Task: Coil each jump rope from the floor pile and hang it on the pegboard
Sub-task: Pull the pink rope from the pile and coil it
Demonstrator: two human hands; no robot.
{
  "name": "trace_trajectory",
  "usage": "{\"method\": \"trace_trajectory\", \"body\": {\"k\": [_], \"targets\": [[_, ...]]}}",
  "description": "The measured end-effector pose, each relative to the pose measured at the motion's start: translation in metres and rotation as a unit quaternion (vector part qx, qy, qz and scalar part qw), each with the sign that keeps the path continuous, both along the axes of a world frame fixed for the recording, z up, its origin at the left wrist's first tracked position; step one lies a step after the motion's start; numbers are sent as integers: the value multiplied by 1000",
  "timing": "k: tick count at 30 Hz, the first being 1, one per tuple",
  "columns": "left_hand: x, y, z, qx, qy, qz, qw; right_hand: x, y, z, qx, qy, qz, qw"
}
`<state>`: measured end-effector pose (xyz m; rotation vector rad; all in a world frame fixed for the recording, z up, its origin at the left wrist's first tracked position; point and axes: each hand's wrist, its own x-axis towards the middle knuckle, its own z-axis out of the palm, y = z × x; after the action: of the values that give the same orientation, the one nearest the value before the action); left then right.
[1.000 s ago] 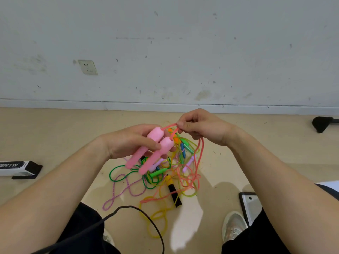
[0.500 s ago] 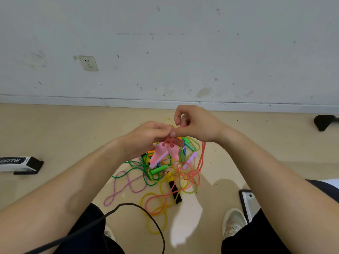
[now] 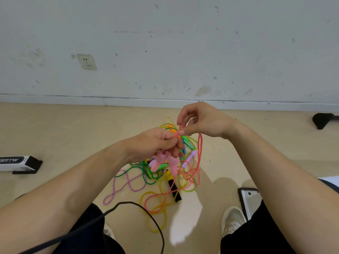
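Note:
My left hand [image 3: 154,143] grips the two pink handles [image 3: 165,163] of a jump rope, which point down from its fingers. My right hand [image 3: 203,120] pinches the pink cord [image 3: 200,153] just right of the left hand's fingertips; the cord hangs down in loops to the floor. Below both hands lies the tangled pile of ropes [image 3: 157,173]: green, yellow, a purple braided rope [image 3: 126,184], a black-handled one [image 3: 174,189] and a lilac handle [image 3: 189,158]. No pegboard is in view.
A white wall with a socket [image 3: 87,61] stands behind the pile. A black-and-white box [image 3: 18,164] lies at the left, a grey tablet-like slab [image 3: 250,200] by my right shoe [image 3: 232,220], a black foot [image 3: 322,120] at far right. A black cable [image 3: 128,204] crosses my lap.
My left hand turned so the pink handles now point downward. My right hand rose slightly, drawing the pink cord up beside the left fingertips.

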<state>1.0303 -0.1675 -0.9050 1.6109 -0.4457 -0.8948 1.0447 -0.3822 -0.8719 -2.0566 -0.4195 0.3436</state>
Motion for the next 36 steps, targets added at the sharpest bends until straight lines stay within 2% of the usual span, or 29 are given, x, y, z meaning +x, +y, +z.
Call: {"method": "trace_trajectory", "body": {"k": [3,9,13,17,21,24,29,36], "targets": [[0,0,4,-47,21,27,998,3,-1,-12,0,-1,-46,999],[1,5,15,-127,50,166,977,-4,20,-41,150,123,-84,977],[4,5,13,-137,62,243,958,-10,35,-48,140,167,-108,970],[11,5,8,-165,79,333,925,-13,46,-58,76,127,-131,980],[23,14,-1,-138,42,412,900,-20,57,-60,-88,-21,-77,993],[28,16,-6,-100,1,432,896,-23,67,-53,-83,-50,-81,992],[22,9,-9,-78,-12,412,908,-29,76,-44,-61,-45,-59,995],[13,1,-13,-85,-12,389,917,-37,80,-45,-85,-61,-63,993]]}}
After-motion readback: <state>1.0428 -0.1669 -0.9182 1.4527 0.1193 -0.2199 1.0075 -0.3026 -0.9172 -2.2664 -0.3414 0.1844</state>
